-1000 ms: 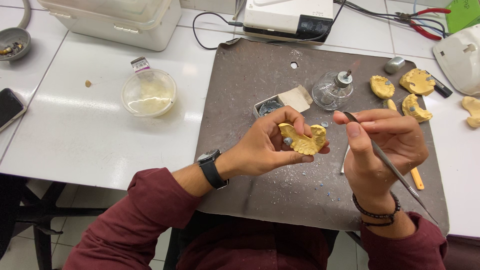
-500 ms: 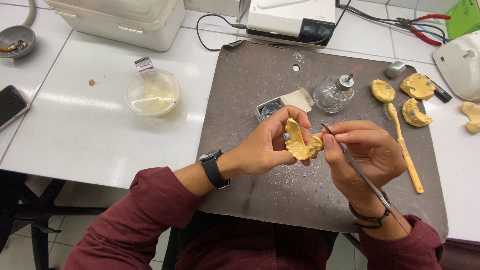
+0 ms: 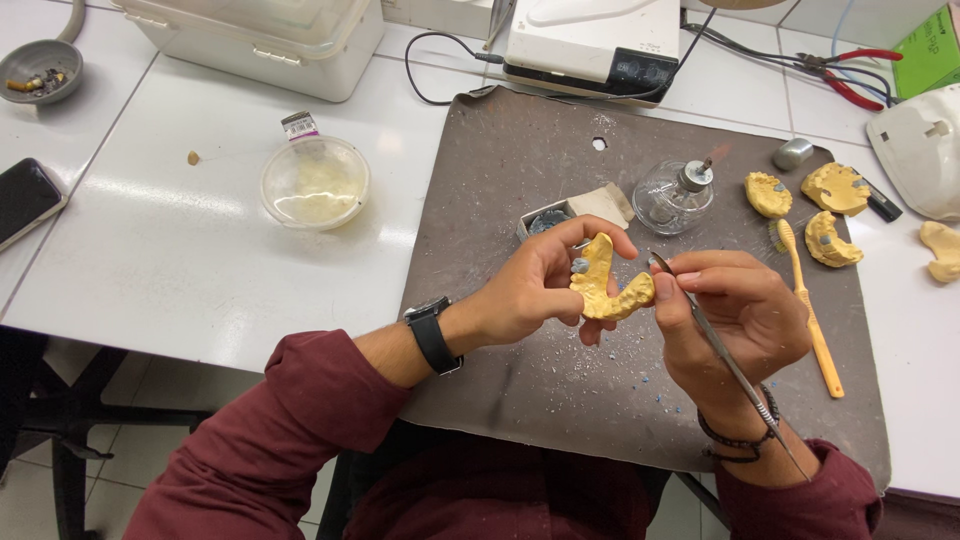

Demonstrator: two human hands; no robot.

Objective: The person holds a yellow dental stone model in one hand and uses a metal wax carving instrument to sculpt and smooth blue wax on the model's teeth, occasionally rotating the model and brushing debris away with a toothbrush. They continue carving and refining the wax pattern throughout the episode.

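The left hand [image 3: 530, 290] is gripping a yellow plaster dental cast [image 3: 608, 285], thumb and fingers closed around the arch and holding it up above the grey work mat [image 3: 520, 190]. The right hand [image 3: 735, 315] is pinching a thin metal carving tool [image 3: 725, 355] like a pen, its tip touching the cast's right end. The cast looks stiff, light and brittle, likely to chip at its thin ridges, so the thicker base and outer wall seem the safer places to hold; a small blue-grey patch is sitting on its upper end. Its surface looks dry and chalky, not slippery. Beyond the cast on the mat a glass spirit burner [image 3: 675, 195] is burning, with a small grey tin [image 3: 547, 220] just left of it. To the right of the cast a yellow toothbrush [image 3: 808, 305] is lying, and further casts [image 3: 805, 205] beyond that. Left of the cast, off the mat on the white tabletop [image 3: 150, 260], a clear round tub [image 3: 314, 182] is standing. Pale crumbs are dotting the mat below the cast.
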